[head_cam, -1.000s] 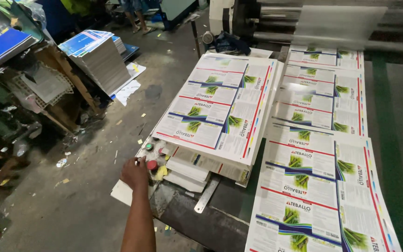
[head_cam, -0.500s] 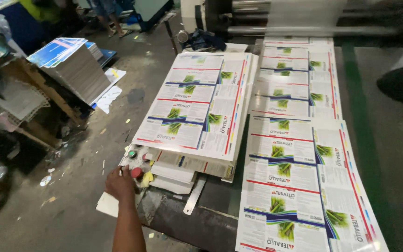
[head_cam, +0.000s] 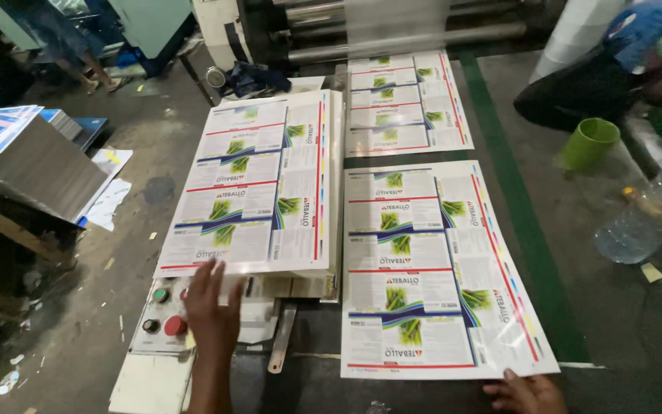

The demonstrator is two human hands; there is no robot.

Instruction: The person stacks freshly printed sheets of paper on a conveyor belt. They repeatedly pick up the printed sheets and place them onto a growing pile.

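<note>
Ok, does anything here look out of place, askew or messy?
A few loose sheets lie scattered on the floor beside the stack of boards, and paper scraps dot the floor near the control panel. The printed sheets by the left hand lie square.

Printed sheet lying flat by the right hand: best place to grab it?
Take the printed sheet by its near edge, coming from the near right corner, where the right hand already rests. It lies flat and wide, and that edge is free and closest.
</note>
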